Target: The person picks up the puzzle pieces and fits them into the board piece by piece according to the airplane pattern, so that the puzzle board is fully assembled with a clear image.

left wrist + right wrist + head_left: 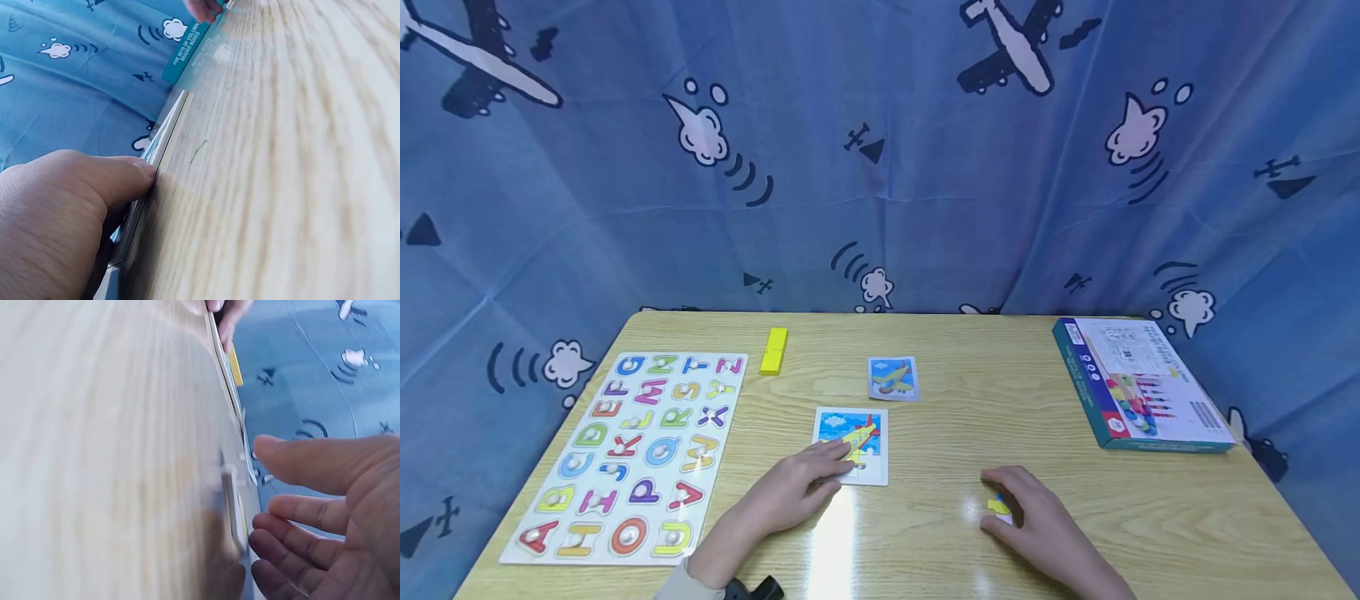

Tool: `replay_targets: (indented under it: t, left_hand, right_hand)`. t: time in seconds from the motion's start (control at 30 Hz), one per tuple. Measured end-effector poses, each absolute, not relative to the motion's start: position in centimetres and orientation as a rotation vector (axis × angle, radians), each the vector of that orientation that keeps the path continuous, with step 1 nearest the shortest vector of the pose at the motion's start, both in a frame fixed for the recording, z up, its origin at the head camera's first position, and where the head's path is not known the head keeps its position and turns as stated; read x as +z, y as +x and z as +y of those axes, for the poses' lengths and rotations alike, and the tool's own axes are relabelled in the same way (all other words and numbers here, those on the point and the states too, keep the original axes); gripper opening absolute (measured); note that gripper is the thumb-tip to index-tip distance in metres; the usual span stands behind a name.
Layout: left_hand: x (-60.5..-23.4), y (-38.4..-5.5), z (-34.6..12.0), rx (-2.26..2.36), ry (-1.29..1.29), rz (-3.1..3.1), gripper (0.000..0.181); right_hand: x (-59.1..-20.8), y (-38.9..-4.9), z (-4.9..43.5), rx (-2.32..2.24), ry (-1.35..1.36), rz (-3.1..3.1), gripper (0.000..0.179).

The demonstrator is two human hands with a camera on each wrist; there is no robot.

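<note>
My left hand (797,490) rests on a small square airplane jigsaw puzzle (879,469), its fingers stretched across the picture and covering the lower left part. In the left wrist view, the thumb (128,178) touches the edge of the puzzle board. On the table to the right, my right hand (1033,523) curves loosely around a small yellow, blue and white puzzle piece (999,506). The right wrist view has the piece (235,515) lying on the table beside the spread fingertips, with a gap under the thumb. A small airplane picture card (892,379) lies behind the puzzle.
At the left lies a white alphabet peg board (715,492) full of coloured letters. Yellow blocks (773,351) lie near the far edge. A flat teal and white toy box (1150,383) sits at the back right. A blue airplane-print curtain (820,167) hangs behind the table.
</note>
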State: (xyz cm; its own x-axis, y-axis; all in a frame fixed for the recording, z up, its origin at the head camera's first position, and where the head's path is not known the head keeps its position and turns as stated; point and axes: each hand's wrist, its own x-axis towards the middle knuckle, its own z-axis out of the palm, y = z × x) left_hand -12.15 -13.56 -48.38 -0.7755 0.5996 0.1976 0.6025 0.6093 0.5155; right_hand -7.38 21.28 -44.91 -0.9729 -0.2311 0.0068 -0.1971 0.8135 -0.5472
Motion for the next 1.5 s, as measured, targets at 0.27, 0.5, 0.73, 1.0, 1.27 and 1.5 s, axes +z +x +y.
replay_targets:
  t: [0.27, 0.5, 0.73, 1.0, 1.27, 1.5]
  left_hand:
    - [-48.3, -12.2, -13.6, -0.952, -1.033, -2.847, 0.03]
    - [-48.3, -12.2, -13.7, -0.94, -1.035, -2.855, 0.031]
    - [-48.3, -12.2, -13.6, -0.914, -1.056, -2.809, 0.03]
    - [-48.5, -12.2, -13.6, -0.898, -1.059, -2.785, 0.029]
    - [-48.3, -12.1, -13.5, -0.924, -1.051, -2.808, 0.03]
    - [-48.3, -12.1, -13.5, -0.915, -1.053, -2.8, 0.029]
  right_hand:
    - [-45.2, -6.9, 23.2, -0.851, -0.24, 2.951, 0.046]
    - [-46.2, -7.0, 23.2, -0.873, -0.269, 2.986, 0.039]
    - [-46.9, -6.9, 23.5, -0.899, -0.414, 3.051, 0.031]
    - [-47.2, -6.8, 23.7, -0.926, -0.482, 3.082, 0.029]
    - [-47.0, -6.7, 23.7, -1.004, -0.486, 3.088, 0.025]
    - [-47.0, -6.7, 23.6, -0.993, -0.487, 3.093, 0.025]
